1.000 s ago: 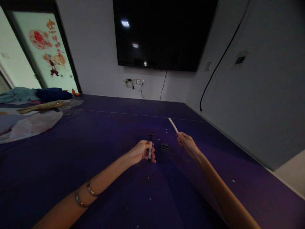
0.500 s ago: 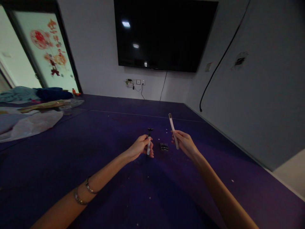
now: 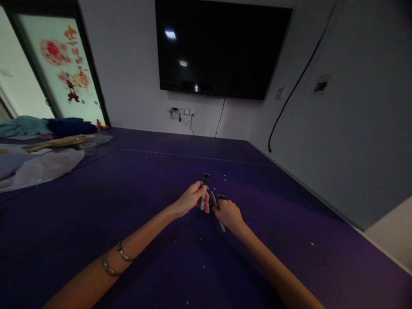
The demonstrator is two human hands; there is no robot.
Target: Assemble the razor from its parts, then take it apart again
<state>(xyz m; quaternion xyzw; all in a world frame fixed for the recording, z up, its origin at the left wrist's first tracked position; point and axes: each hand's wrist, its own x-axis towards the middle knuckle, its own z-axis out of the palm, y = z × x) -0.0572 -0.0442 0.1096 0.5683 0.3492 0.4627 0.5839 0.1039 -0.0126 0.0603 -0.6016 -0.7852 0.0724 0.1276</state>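
My left hand point(image 3: 193, 199) is closed around a razor point(image 3: 204, 201) with a white handle; its dark head points up and away from me. My right hand point(image 3: 230, 215) grips a slim white stick point(image 3: 222, 225), which slants across beneath the fingers, its far end close to the razor handle. Just beyond the right knuckles is a small dark clear-edged case point(image 3: 221, 196) on the purple surface, partly covered by that hand. What the case holds is too small to make out.
The purple tabletop point(image 3: 154, 257) carries a few white specks. At the far left lie plastic bags point(image 3: 48, 169) and folded cloth point(image 3: 72, 126). A television point(image 3: 222, 47) hangs on the wall ahead, and a black cable point(image 3: 289, 94) hangs down the right wall.
My right hand has come down and left with the white stick, from beside the case to a place partly over it. My left hand and the razor have shifted slightly right.
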